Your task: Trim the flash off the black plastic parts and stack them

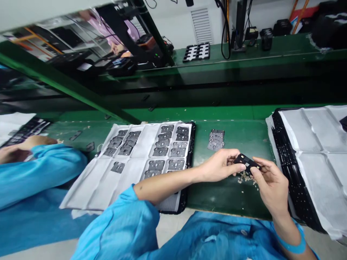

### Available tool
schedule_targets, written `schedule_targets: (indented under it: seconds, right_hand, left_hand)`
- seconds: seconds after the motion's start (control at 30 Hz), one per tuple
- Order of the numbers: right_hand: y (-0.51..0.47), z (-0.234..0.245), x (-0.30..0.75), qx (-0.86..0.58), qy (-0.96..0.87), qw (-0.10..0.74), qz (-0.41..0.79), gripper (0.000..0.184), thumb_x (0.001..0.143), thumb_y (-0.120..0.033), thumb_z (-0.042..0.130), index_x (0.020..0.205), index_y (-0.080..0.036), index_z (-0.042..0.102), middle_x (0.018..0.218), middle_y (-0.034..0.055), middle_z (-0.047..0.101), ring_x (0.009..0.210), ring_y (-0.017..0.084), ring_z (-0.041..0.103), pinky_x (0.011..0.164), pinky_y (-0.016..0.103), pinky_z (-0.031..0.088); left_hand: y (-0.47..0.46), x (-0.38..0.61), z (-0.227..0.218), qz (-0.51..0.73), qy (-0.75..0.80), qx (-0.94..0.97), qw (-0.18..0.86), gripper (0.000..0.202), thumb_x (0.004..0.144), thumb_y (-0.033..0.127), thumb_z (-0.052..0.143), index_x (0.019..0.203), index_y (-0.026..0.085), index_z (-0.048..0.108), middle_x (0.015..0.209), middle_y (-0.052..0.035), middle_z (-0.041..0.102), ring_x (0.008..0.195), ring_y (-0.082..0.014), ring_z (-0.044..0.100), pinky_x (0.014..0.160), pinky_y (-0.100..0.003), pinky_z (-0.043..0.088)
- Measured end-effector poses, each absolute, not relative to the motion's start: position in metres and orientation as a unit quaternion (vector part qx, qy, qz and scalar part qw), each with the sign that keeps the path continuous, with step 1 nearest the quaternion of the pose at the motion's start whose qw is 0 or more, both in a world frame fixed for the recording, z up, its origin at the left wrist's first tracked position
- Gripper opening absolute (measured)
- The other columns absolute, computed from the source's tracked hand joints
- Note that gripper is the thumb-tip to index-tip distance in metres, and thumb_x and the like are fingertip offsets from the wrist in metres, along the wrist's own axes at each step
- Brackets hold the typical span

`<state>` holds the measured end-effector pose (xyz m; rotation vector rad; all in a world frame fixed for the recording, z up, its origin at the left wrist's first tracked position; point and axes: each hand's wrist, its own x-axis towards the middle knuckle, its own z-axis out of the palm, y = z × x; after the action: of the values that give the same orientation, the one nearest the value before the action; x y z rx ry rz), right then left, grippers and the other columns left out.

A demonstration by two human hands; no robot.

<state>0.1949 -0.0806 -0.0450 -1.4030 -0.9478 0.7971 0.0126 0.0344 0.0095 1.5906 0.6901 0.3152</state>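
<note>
My left hand (221, 165) and my right hand (271, 184) meet over the green bench, both pinching one small flat black part (245, 160) with cut-out windows. Tiny pale scraps (246, 177) lie on the bench just beneath it. A short stack of grey flat parts (216, 139) rests behind my hands. To the left, a black tray (192, 151) lined with white sheet carries several rows of the same dark parts (162, 148).
A second black tray stack covered by white sheet (311, 155) stands at the right. Another person's blue sleeve (32, 173) reaches in at the left edge. A raised green shelf (244, 57) behind holds an empty tray, cables and black devices.
</note>
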Motion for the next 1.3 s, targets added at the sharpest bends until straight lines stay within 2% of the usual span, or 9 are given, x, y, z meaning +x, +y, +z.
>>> schedule_targets:
  seconds: [0.1,0.2,0.37,0.47,0.73,0.9,1.13,1.3]
  right_hand:
    - [-0.082,-0.039,0.193,-0.600,-0.420,0.586,0.346,0.031,0.097,-0.045,0.079,0.118,-0.021,0.080,0.086,0.0039,0.079,0.070,0.018,0.073,0.063,0.029,0.062]
    - [-0.082,-0.032,0.188,-0.581,-0.440,0.570,0.380,0.025,0.105,-0.043,0.070,0.110,-0.020,0.079,0.065,-0.0032,0.065,0.053,0.013,0.062,0.052,0.024,0.054]
    - [-0.080,-0.026,0.183,-0.573,-0.451,0.581,0.363,0.023,0.106,-0.039,0.067,0.103,-0.021,0.081,0.080,0.0001,0.069,0.055,0.011,0.061,0.052,0.024,0.052]
    - [-0.079,-0.027,0.182,-0.564,-0.454,0.584,0.368,0.019,0.106,-0.036,0.068,0.108,-0.022,0.081,0.078,-0.0009,0.067,0.056,0.011,0.060,0.053,0.024,0.051]
    - [-0.078,-0.042,0.176,-0.564,-0.429,0.592,0.384,0.020,0.108,-0.035,0.066,0.102,-0.022,0.079,0.084,-0.0002,0.068,0.056,0.010,0.052,0.053,0.025,0.043]
    - [-0.077,-0.047,0.173,-0.550,-0.419,0.602,0.399,0.020,0.108,-0.032,0.065,0.100,-0.021,0.079,0.087,0.0004,0.068,0.055,0.009,0.049,0.052,0.026,0.040]
    - [-0.077,-0.048,0.171,-0.559,-0.441,0.591,0.377,0.017,0.105,-0.024,0.064,0.104,-0.025,0.081,0.092,0.0006,0.070,0.062,0.011,0.053,0.058,0.026,0.044]
    - [-0.077,-0.049,0.173,-0.541,-0.437,0.597,0.400,0.014,0.105,-0.027,0.068,0.110,-0.027,0.081,0.100,0.0016,0.073,0.063,0.011,0.052,0.058,0.027,0.044]
  left_hand:
    - [0.024,0.013,0.003,0.172,0.310,0.663,0.659,0.042,0.100,0.058,0.070,0.089,0.020,0.056,0.076,0.0005,0.066,0.069,-0.0144,0.065,0.069,-0.027,0.051]
    - [0.018,0.010,0.003,0.180,0.310,0.682,0.637,0.036,0.105,0.054,0.063,0.093,0.021,0.055,0.083,-0.0017,0.071,0.069,-0.0138,0.067,0.067,-0.027,0.051]
    - [0.015,0.004,0.008,0.114,0.268,0.739,0.607,0.021,0.111,0.040,0.051,0.098,0.024,0.050,0.079,0.0008,0.070,0.065,-0.0137,0.064,0.061,-0.026,0.046]
    - [0.015,0.003,0.010,0.125,0.259,0.757,0.586,0.020,0.111,0.037,0.048,0.095,0.024,0.048,0.074,0.0023,0.065,0.064,-0.0140,0.060,0.062,-0.027,0.044]
    - [0.010,-0.001,0.005,0.098,0.284,0.805,0.511,0.014,0.109,0.036,0.044,0.099,0.026,0.042,0.074,0.0041,0.050,0.063,-0.0171,0.048,0.062,-0.031,0.033]
    - [0.010,-0.005,0.004,0.105,0.276,0.795,0.531,0.014,0.108,0.035,0.043,0.098,0.025,0.041,0.074,0.0042,0.048,0.065,-0.0163,0.044,0.063,-0.031,0.032]
    - [0.015,-0.008,0.005,0.111,0.278,0.783,0.545,0.016,0.109,0.033,0.043,0.096,0.024,0.040,0.072,0.0066,0.044,0.063,-0.0141,0.041,0.061,-0.029,0.031]
    - [0.016,-0.009,0.006,0.114,0.270,0.790,0.538,0.016,0.110,0.034,0.043,0.097,0.024,0.040,0.075,0.0056,0.045,0.065,-0.0142,0.042,0.062,-0.030,0.032]
